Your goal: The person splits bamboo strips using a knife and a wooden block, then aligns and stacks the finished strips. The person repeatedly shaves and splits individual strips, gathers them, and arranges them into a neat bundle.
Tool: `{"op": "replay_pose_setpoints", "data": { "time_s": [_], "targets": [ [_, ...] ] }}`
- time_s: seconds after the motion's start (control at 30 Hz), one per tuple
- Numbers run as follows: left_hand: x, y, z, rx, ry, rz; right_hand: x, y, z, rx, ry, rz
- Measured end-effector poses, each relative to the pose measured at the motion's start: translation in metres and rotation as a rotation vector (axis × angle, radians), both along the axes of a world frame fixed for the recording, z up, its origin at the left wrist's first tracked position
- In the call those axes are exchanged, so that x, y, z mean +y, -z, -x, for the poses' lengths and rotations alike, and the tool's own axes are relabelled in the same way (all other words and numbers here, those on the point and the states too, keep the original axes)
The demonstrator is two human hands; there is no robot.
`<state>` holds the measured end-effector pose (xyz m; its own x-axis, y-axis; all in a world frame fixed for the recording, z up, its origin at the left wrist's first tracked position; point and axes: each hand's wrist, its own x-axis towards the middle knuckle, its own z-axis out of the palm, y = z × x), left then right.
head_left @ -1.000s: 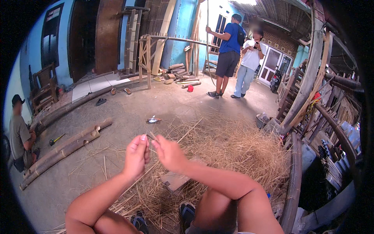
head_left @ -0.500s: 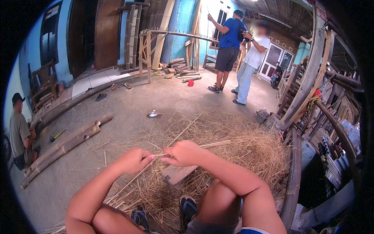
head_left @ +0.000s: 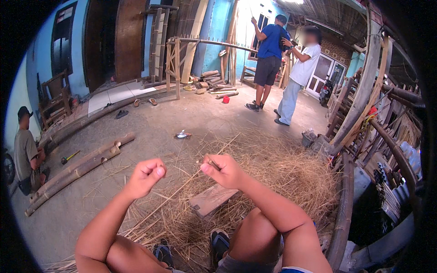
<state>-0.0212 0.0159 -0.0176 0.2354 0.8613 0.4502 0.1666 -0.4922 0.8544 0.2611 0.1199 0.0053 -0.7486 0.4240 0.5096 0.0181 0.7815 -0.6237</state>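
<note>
My left hand (head_left: 146, 177) is raised over the ground at centre left, fingers curled in and the thumb pressed against them. Whatever it may pinch is too small to make out. To its right, a gap apart, my right hand (head_left: 224, 171) is closed on a short, thin brown piece (head_left: 212, 163) that looks like a stick, held between thumb and fingers. Below the right hand lies a wooden board (head_left: 213, 199) among the straw-coloured shavings (head_left: 291, 175). A long pale strip (head_left: 178, 188) runs slantwise beneath both hands, over the shavings.
Two split bamboo poles (head_left: 77, 170) lie at left, near a crouching person (head_left: 25, 152) and a yellow-and-black tool (head_left: 69, 157). Two people (head_left: 268, 59) stand at the back right. A bamboo rail (head_left: 214, 42) spans the back; a dark beam (head_left: 343, 209) borders the right side.
My hands, close together on a thin strip before, have parted. The left has moved left, the right a little right and up. The pale strips beside my right hand no longer show.
</note>
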Motion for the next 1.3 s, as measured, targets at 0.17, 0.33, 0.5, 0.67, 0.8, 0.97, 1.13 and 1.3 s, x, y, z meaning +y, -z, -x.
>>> {"op": "replay_pose_setpoints", "data": {
  "time_s": [0.17,0.33,0.5,0.67,0.8,0.97,1.13,1.3],
  "targets": [
    [0.009,0.006,-0.012,-0.137,-0.080,0.088,-0.009,-0.003,0.008,0.002,0.101,0.085],
    [0.021,0.013,-0.033,0.068,-0.112,-0.007,-0.017,0.006,0.026,0.155,0.106,0.194],
    [0.026,0.015,-0.038,0.263,-0.130,-0.108,-0.007,0.016,0.031,0.075,0.069,0.072],
    [0.029,0.028,-0.030,0.270,-0.131,0.150,0.006,0.016,0.023,0.037,0.171,0.035],
    [0.039,0.043,-0.013,0.303,-0.152,0.017,0.019,0.011,0.009,0.144,0.272,0.108],
    [0.043,0.049,0.008,0.273,-0.118,0.311,0.040,0.008,-0.009,0.314,0.346,0.142],
    [0.038,0.039,0.011,0.456,-0.186,0.243,0.047,0.006,-0.018,0.297,0.486,0.053],
    [0.033,0.032,0.006,0.740,-0.323,0.226,0.035,0.004,-0.014,0.032,0.543,-0.147]
  ]
}}
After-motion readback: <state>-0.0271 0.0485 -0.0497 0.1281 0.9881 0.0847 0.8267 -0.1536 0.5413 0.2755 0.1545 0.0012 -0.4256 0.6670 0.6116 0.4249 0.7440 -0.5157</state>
